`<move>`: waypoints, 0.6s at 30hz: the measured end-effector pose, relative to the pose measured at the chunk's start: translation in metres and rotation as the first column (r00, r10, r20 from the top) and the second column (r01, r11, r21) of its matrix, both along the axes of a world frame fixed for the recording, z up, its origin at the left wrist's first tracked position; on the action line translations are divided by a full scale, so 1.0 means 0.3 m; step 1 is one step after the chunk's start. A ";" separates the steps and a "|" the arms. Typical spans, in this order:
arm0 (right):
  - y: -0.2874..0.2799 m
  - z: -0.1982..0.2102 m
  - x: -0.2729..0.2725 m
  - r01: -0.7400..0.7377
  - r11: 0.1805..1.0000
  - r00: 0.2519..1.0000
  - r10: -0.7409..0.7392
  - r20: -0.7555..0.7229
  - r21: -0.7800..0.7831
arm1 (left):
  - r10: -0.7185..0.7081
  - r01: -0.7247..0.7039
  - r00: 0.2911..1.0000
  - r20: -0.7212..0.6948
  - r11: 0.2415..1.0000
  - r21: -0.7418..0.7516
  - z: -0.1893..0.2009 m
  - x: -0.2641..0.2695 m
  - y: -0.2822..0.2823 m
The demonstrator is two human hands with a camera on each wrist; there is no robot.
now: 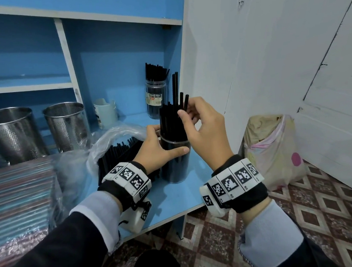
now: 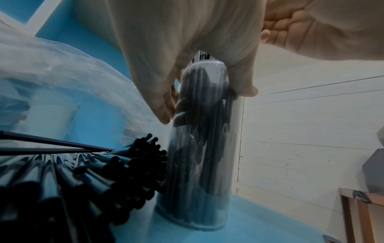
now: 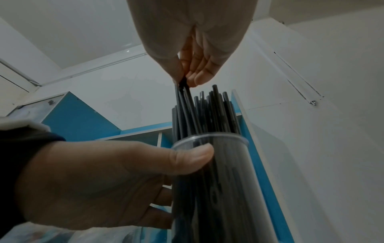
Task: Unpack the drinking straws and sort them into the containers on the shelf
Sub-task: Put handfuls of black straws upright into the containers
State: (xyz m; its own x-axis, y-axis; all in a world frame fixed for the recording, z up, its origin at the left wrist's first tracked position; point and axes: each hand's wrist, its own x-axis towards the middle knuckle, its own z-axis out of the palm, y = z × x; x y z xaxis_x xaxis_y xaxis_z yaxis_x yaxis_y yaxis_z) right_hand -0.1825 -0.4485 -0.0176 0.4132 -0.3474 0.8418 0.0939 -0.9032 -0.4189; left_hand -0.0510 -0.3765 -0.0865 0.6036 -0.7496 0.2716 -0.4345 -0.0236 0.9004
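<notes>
Nearest the head cam were the two forearms, dark jacket sleeves over pale blue cuffs, each wrist wrapped in a black band w/ white marker blocks. Left hand [image 1: 158, 150] reached fwd from lower left, palm turned toward the clear plastic cylinder container [image 1: 174, 161], thumb laid across its front just under the rim, fingers curled round the far side; it gripped the container, which stood upright on the blue shelf board [image 1: 173, 201] near the front right corner. Left wrist view showed the same hold, fingers [image 2: 164, 105] on one side, thumb on the other, container base flat on the board.

Right hand [image 1: 204, 126] was raised above the container, wrist bent, fingertips [image 3: 199, 78] pointing down and pinching the tops of a few thin black drinking straws [image 1: 184, 104]; their lower ends sat inside the container among many other black straws standing in it. One straw stuck up higher than the rest.

Just left of the container, touching or nearly so, lay a bundle of loose black straws [image 1: 120, 152] in an opened clear plastic bag [image 1: 114, 135]. Further back on the same board: a clear labelled jar of black straws [image 1: 156, 98], a pale white cup [image 1: 106, 112]. In the left compartment stood two perforated steel cylinder holders [image 1: 12, 133], side by side. A wrapped pack of multicoloured straws [image 1: 14, 193] lay at far left.
</notes>
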 end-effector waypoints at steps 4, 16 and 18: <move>-0.022 -0.030 -0.003 0.013 1.000 1.000 -0.012 -0.018 0.024 | -0.005 0.005 1.000 0.000 1.000 0.016 -0.003 0.004 -0.005; -0.043 -0.132 0.001 0.041 0.990 0.988 -0.020 -0.155 0.132 | 0.006 -0.007 1.000 0.023 1.000 0.013 -0.005 0.002 -0.007; -0.043 -0.116 -0.003 0.023 0.988 0.987 0.002 -0.159 0.156 | -0.003 0.002 1.000 0.006 1.000 0.013 -0.003 0.000 -0.003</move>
State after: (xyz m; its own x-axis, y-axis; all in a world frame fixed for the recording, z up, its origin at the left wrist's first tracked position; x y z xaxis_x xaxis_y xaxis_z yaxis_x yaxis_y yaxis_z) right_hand -0.1833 -0.4614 -0.0524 0.5323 -0.4745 0.7011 0.0065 -0.8258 -0.5639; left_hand -0.0509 -0.3775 -0.0873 0.6001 -0.7546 0.2656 -0.4399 -0.0340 0.8974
